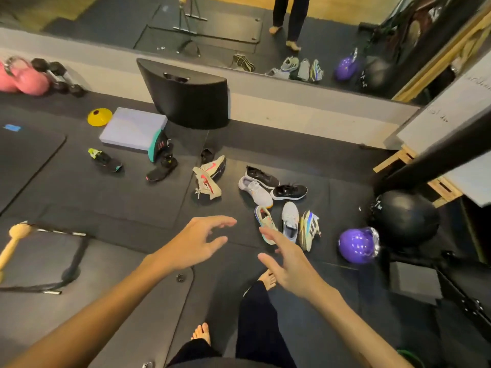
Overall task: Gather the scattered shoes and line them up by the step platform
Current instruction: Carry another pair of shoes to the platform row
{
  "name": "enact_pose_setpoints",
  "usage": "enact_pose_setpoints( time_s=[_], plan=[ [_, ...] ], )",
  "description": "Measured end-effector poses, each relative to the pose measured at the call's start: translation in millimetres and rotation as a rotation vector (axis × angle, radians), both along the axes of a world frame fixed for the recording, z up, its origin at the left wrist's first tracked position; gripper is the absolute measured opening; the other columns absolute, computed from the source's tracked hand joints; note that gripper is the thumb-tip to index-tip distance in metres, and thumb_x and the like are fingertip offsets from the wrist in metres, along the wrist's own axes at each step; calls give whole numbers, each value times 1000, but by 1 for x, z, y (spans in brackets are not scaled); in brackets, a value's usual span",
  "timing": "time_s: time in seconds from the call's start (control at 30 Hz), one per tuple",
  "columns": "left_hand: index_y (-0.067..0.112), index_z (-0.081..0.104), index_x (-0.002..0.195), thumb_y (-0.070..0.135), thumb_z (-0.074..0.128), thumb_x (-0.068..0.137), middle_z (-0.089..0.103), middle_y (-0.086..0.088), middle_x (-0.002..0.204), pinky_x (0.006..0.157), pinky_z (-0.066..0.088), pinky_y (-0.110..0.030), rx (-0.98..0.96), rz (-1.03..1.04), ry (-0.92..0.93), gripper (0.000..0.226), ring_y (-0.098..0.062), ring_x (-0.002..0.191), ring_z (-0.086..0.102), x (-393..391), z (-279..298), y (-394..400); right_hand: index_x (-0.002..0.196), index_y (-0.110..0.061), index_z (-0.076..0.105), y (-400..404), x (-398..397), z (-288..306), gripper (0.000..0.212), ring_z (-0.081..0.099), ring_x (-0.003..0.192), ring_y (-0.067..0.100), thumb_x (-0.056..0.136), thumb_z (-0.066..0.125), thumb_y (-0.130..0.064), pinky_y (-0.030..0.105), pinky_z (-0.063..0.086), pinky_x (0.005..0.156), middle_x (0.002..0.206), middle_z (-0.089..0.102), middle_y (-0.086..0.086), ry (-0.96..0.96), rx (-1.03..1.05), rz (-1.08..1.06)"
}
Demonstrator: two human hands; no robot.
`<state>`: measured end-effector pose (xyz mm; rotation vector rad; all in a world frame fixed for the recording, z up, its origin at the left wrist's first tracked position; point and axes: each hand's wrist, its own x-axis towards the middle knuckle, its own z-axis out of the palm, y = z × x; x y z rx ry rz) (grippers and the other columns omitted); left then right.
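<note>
The shoes are seen scattered over the dark floor mat [111, 208] in loose groups; a tan pair with red swooshes [208, 176] lies tumbled on its sides near the middle; to its right a grey sneaker [255, 191] is flanked by two black sneakers with white soles [289, 192]; nearer the person three more are found together, a multicoloured sneaker [265, 221], a grey knit sneaker [290, 224] and a striped sneaker tipped on its side [308, 229]. Further left, a black shoe with a teal sole [158, 146] is propped against the lilac step platform [132, 128], a black shoe [162, 170] lies just below it, and a black shoe with a neon tongue [105, 160] lies apart.

No container is seen holding any shoe.

The left hand [196, 243] and the right hand [292, 264] are held out above the floor, each grip released with fingers spread, nothing grasped; the right fingertips overlap the multicoloured sneaker in the view, though contact cannot be told.

A purple ball [356, 245] and a black medicine ball [406, 216] sit to the right of the shoes; a yellow cone [99, 116] lies beside the platform; pink kettlebells [26, 81] and dumbbells [61, 78] stand by the mirrored wall.
</note>
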<state>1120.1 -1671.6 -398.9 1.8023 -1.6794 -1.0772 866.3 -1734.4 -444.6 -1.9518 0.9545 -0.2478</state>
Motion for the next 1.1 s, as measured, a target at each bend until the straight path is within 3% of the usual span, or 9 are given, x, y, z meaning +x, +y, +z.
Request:
enact_pose_setpoints(
  time_s=[0.13, 0.27, 0.43, 0.5, 0.6, 0.73, 0.87, 1.0, 1.1],
  plan=[
    [31, 52, 135, 24, 57, 94, 54, 21, 133, 98, 37, -11, 42, -30, 3, 42, 10, 121, 46, -16, -26, -77, 144, -38, 36, -80, 10, -27, 54, 38, 131, -8, 93, 48, -52, 18, 35, 104, 143, 41, -28, 16, 8, -13],
    [28, 49, 137, 23, 54, 95, 51, 15, 138, 110, 34, -24, 48, -6, -43, 42, 1, 129, 42, -21, -59, -156, 129, -23, 57, -163, 19, -66, 34, 53, 103, -8, 95, 58, -29, 14, 39, 90, 120, 60, -16, -5, 48, -267],
    [34, 45, 137, 29, 51, 95, 49, 13, 140, 109, 33, -29, 84, -50, -60, 42, -5, 131, 40, -33, -133, -238, 127, -26, 55, -229, 27, -144, 30, 56, 112, 6, 96, 55, -27, 24, 43, 92, 121, 60, -15, 47, 13, -450],
    [34, 43, 139, 31, 52, 95, 47, 13, 142, 110, 32, -27, 128, -112, -30, 45, -5, 132, 39, -35, -176, -264, 137, -27, 47, -241, 31, -185, 39, 51, 120, 4, 98, 51, -28, 29, 45, 98, 131, 56, -16, 72, 8, -485],
    [31, 41, 141, 29, 54, 94, 44, 11, 145, 108, 28, -24, 176, -219, -69, 49, -7, 134, 37, -31, -250, -302, 146, -21, 39, -254, 38, -257, 49, 46, 131, 14, 99, 51, -23, 36, 39, 107, 144, 49, -7, 205, -5, -493],
    [35, 41, 140, 31, 56, 93, 43, 14, 144, 105, 25, -18, 150, -287, -142, 49, -3, 134, 34, -17, -373, -345, 147, -19, 34, -277, 50, -375, 51, 48, 127, 22, 99, 49, -28, 33, 37, 100, 145, 47, 0, 325, -10, -482],
    [32, 46, 137, 35, 61, 89, 48, 13, 141, 107, 37, -33, 50, -270, -247, 51, -9, 132, 42, 7, -509, -405, 145, -15, 37, -329, 57, -510, 50, 47, 127, 29, 96, 45, -23, 46, 40, 101, 145, 46, 6, 276, -60, -431],
    [24, 57, 129, 35, 59, 92, 57, 10, 131, 98, 41, -26, -24, -184, -107, 39, -6, 118, 49, 11, -623, -451, 127, -11, 56, -387, 56, -631, 40, 55, 108, 35, 88, 55, -20, 43, 41, 85, 121, 60, 13, 481, -316, -233],
    [14, 58, 126, 29, 54, 96, 58, 1, 131, 97, 33, -20, -119, -252, -236, 34, -15, 121, 50, 7, -684, -468, 108, -10, 62, -416, 62, -689, 26, 61, 89, 33, 82, 63, -15, 41, 45, 70, 97, 62, 12, 701, -501, -203]
  ],
)
